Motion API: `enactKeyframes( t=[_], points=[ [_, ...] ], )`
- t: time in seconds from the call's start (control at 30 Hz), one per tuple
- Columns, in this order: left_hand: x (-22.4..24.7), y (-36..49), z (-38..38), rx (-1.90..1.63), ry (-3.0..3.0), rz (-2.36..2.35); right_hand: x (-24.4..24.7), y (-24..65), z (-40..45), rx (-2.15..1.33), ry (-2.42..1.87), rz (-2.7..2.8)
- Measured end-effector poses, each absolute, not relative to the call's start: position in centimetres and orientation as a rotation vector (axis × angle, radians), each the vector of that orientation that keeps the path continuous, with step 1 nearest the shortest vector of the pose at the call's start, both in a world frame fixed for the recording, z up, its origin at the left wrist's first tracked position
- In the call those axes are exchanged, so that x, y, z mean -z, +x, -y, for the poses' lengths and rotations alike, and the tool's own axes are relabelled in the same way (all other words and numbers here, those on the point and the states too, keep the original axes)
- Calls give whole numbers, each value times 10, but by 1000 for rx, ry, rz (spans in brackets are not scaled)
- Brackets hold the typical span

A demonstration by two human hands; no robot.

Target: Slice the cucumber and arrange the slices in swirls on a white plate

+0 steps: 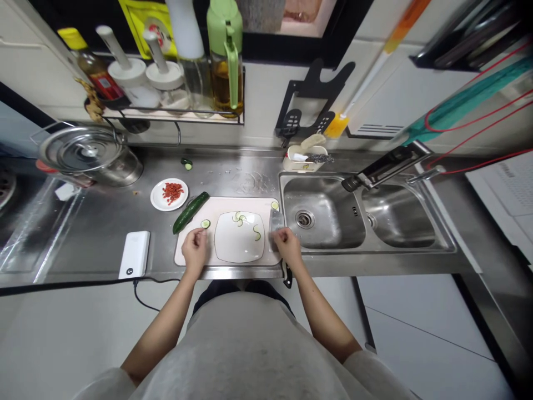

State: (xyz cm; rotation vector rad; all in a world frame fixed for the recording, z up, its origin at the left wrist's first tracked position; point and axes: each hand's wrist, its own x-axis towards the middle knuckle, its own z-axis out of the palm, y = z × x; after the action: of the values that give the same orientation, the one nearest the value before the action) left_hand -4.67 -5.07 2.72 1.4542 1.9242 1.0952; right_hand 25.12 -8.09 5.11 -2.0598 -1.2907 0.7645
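Note:
My left hand (195, 253) is at the left of a pale cutting board (210, 254), fingers curled into a pinch just below a cucumber slice (205, 224). Anything between those fingertips is too small to make out. On the board lies a white plate (233, 247) with several thin, curved cucumber strips (257, 232). At the board's right edge rests a knife (275, 219), its black handle sticking out toward me. Over it my right hand (288, 245) has its fingers pressed together; what they hold, if anything, is hidden. Another cucumber slice (274, 205) sits above the blade.
A cut cucumber (190, 213) leans across the board's left corner. Beyond it stands a small plate of red berries (158, 199). A white power bank (135, 254) lies left, a lidded steel pot (91, 155) behind. To the right is a double sink (325, 239).

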Motion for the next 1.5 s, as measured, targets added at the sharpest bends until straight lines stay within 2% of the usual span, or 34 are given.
enactKeyframes(
  t=[0.13,0.4,0.73,1.03,1.5],
  points=[
    [-20,-62,42,-1017,1325,-2066,-51,252,84,-763,-2035,1255],
    [-13,-58,17,-748,1597,-2128,-54,248,86,-782,-1995,1253],
    [-9,-58,13,-683,1673,-2149,-70,242,110,-718,-1917,1315],
    [-10,-60,13,-667,1677,-2162,-99,173,160,-1223,-1685,1974],
    [-13,-58,9,-741,1650,-2153,-87,179,147,-1007,-1875,2074]
  ],
)
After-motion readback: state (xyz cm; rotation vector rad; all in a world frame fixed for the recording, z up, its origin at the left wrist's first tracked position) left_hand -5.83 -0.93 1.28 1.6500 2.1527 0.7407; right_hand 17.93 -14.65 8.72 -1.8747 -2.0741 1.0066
